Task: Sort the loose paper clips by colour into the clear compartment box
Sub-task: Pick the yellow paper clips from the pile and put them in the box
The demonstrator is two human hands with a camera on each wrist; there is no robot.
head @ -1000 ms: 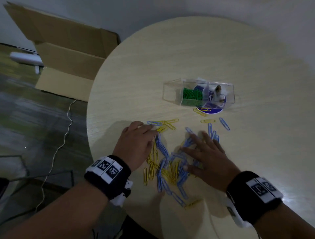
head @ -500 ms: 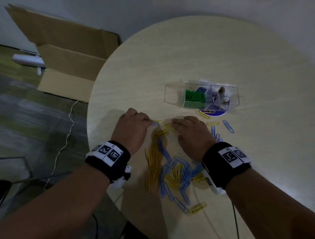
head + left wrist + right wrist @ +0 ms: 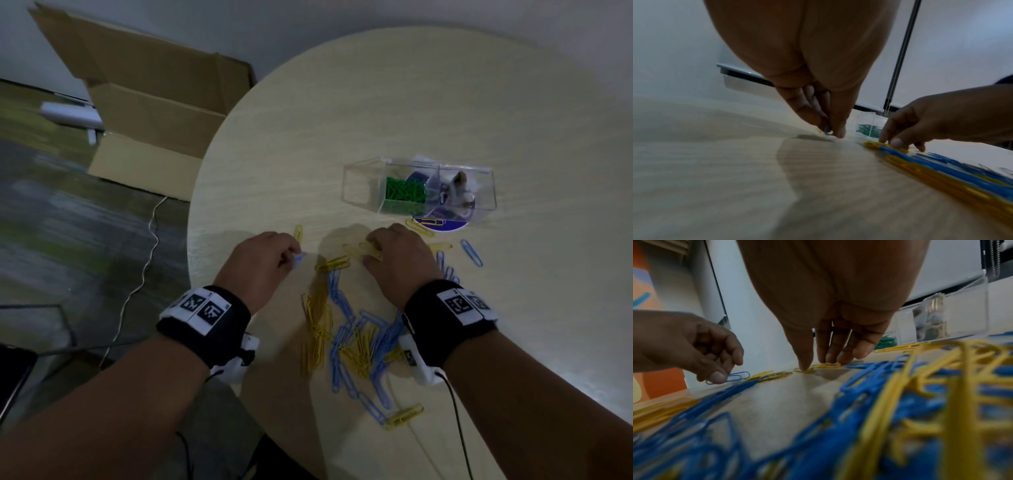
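- Pinching a single blue paper clip (image 3: 728, 377) between thumb and curled fingers, the left hand (image 3: 260, 263) holds it low over the round table (image 3: 445, 102), on the near-left side of the clear compartment box (image 3: 419, 186).
- The right hand (image 3: 400, 260) sits nearer that box, on its near side; its fingers (image 3: 805, 352) reach down fairly straight, with the tips pressing on yellow paper clips (image 3: 818, 367) that lie flat on the wood. From these views I cannot tell whether any clip is actually gripped.
- The box stands on the table beyond both hands; its middle compartment holds green paper clips (image 3: 406, 190), and the right compartment holds pale items too blurred to identify.
- A mixed pile of blue and yellow clips (image 3: 356, 346) lies well on the near side of the box, between the two wrists.
- A few stray clips lie just in front of the box, one of them a blue one (image 3: 472, 253) off the right hand's far side.
- A cardboard carton (image 3: 150, 113) stands open on the floor, far to the left of the box.
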